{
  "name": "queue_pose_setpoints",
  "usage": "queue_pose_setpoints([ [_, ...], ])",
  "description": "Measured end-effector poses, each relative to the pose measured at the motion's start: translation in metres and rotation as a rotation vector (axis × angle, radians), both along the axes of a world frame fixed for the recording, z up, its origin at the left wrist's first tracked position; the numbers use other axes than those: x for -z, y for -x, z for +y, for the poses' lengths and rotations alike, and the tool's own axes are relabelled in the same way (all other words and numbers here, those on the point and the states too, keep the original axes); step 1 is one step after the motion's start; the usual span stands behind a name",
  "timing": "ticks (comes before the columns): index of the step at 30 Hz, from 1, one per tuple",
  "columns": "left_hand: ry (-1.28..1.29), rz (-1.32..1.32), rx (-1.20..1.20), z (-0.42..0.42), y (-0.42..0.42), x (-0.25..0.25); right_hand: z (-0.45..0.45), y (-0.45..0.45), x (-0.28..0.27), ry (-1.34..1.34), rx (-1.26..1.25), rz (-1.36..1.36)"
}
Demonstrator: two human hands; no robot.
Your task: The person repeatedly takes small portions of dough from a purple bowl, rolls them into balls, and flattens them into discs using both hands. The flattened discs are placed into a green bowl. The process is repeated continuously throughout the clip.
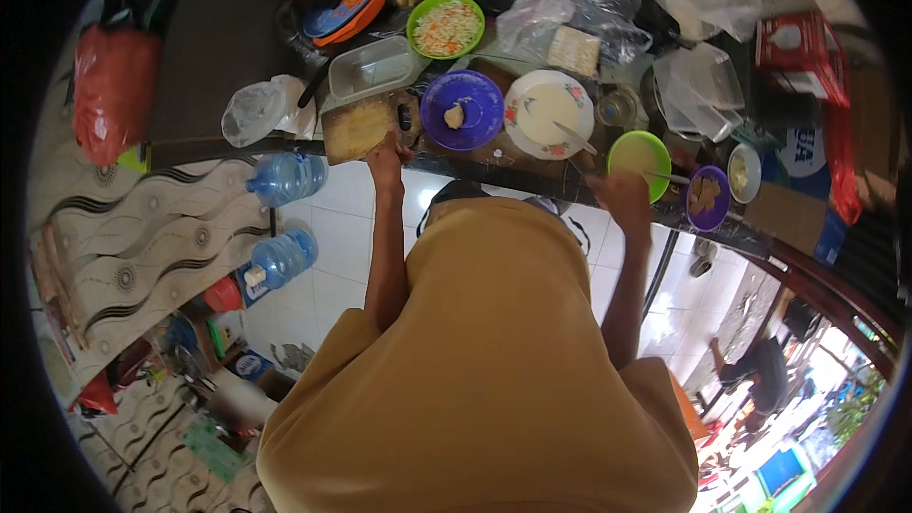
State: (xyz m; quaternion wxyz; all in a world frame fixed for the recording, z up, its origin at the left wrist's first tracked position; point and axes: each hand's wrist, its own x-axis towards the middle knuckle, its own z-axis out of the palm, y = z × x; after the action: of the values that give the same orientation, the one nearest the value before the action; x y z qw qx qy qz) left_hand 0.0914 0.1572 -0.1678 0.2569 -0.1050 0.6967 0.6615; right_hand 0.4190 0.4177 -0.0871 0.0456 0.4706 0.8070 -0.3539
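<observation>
My left hand (389, 154) is at the near edge of a wooden cutting board (349, 146) with yellowish crumbs on it; its grip is unclear. My right hand (621, 192), blurred, is closed around what looks like a knife (578, 162), beside a green bowl (659, 192) of pale batter with a spoon handle (668, 177) sticking out. Between the hands are a purple bowl (433, 117) holding a small dough lump (454, 116), and a floral plate (514, 96) of pale liquid with a metal utensil (576, 137) in it.
Farther back stand a green bowl of shredded vegetables (447, 27), a plastic container (374, 68) and a noodle-like block (574, 51). At right are a small purple bowl (705, 199) of brown pieces and a white bowl (744, 172). Water bottles (288, 179) lie lower left; another person (768, 374) is lower right.
</observation>
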Motion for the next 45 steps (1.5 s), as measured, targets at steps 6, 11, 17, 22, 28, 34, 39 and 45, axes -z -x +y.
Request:
queue_pose_setpoints([
  [6, 0.021, 0.020, 0.161, -0.012, 0.021, 0.001, -0.051, 0.215, 0.070, 0.050, -0.205, 0.542],
  [11, -0.027, -0.031, 0.273, -0.029, 0.042, -0.002, -0.085, 0.249, 0.124, -0.297, -0.507, 0.222],
  [17, -0.115, -0.085, 0.316, -0.030, 0.070, 0.002, -0.087, 0.246, 0.098, -0.113, -0.308, 0.381],
  [22, -0.207, -0.182, 0.701, 0.027, 0.051, -0.039, -0.098, 0.241, 0.031, 0.103, -0.097, 0.601],
  [28, -0.301, -0.336, 0.906, 0.053, 0.046, -0.042, -0.126, 0.229, 0.023, -0.082, 0.056, 0.711],
  [34, -0.322, -0.375, 0.971, 0.067, 0.044, -0.048, -0.129, 0.209, 0.027, 0.043, 0.238, 0.826],
  [39, -0.336, -0.404, 0.940, 0.075, 0.040, -0.046, -0.126, 0.197, 0.024, 0.422, 0.529, 0.941],
  [45, -0.136, 0.067, 0.971, 0.071, 0.051, 0.001, -0.113, 0.186, 0.009, 0.666, 0.765, 1.113],
])
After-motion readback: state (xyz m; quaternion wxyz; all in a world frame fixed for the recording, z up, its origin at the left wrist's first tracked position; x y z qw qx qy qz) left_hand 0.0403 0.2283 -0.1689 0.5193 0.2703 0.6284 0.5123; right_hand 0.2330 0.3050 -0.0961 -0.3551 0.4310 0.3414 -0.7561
